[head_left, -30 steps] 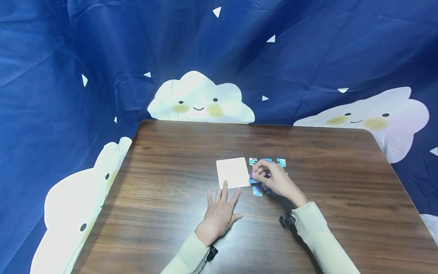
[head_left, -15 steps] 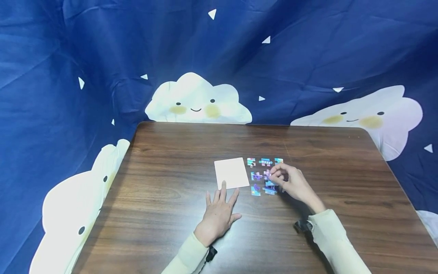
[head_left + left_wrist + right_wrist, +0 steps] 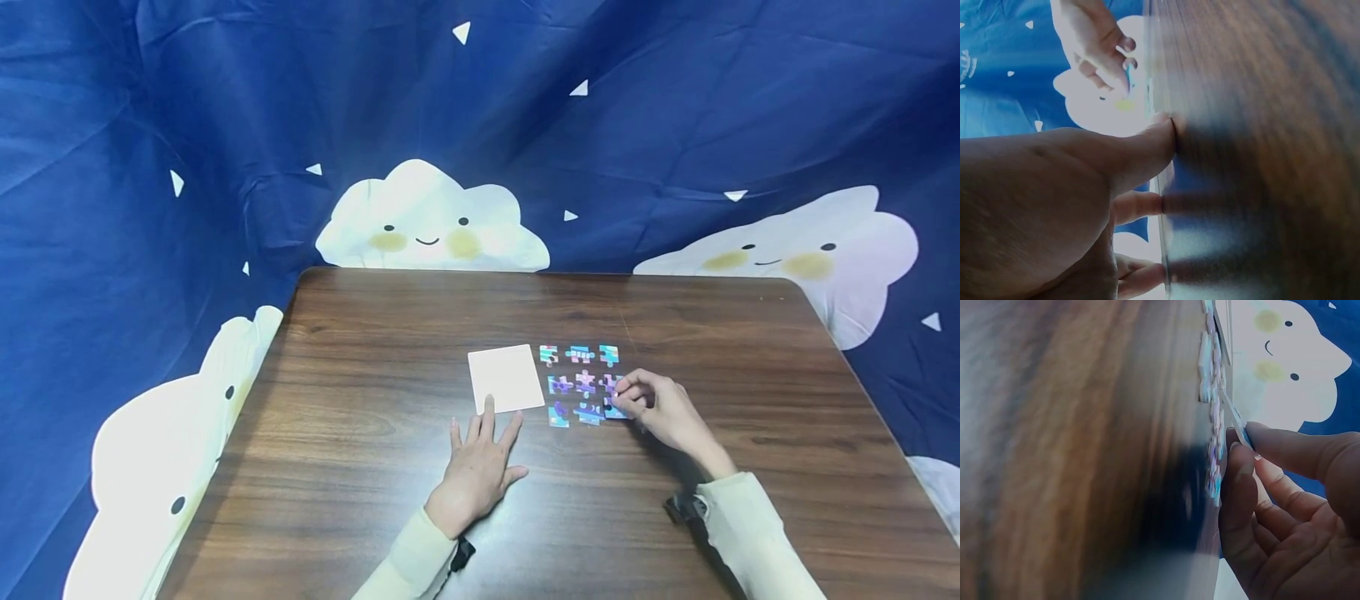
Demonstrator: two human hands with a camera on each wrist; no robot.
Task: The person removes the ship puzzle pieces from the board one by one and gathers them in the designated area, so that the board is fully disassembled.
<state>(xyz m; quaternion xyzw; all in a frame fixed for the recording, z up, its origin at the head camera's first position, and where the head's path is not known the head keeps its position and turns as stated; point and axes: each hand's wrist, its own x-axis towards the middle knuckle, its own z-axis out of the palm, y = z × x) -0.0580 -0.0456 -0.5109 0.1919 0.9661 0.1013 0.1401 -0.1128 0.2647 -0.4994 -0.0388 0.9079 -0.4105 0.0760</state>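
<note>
In the head view my left hand (image 3: 474, 479) lies flat on the table with spread fingers, one fingertip over the near edge of a white square board (image 3: 510, 385). My right hand (image 3: 667, 411) pinches a thin jigsaw piece (image 3: 1239, 419) between thumb and fingers, tilted over the others in the right wrist view. It overlaps the right end of rows of colourful jigsaw pieces (image 3: 585, 382), which lie spaced apart just right of the board. The fingers partly cover the pieces at that end.
The brown wooden table (image 3: 375, 358) stretches around the pieces. Behind it and along its left side hangs a blue curtain (image 3: 262, 83) with smiling white clouds (image 3: 435, 221). Dark straps with small devices (image 3: 684, 508) sit at both wrists.
My right hand has moved rightward along the pieces, from beside the board to the right end of the rows, uncovering the left and middle pieces. My left hand stays in place.
</note>
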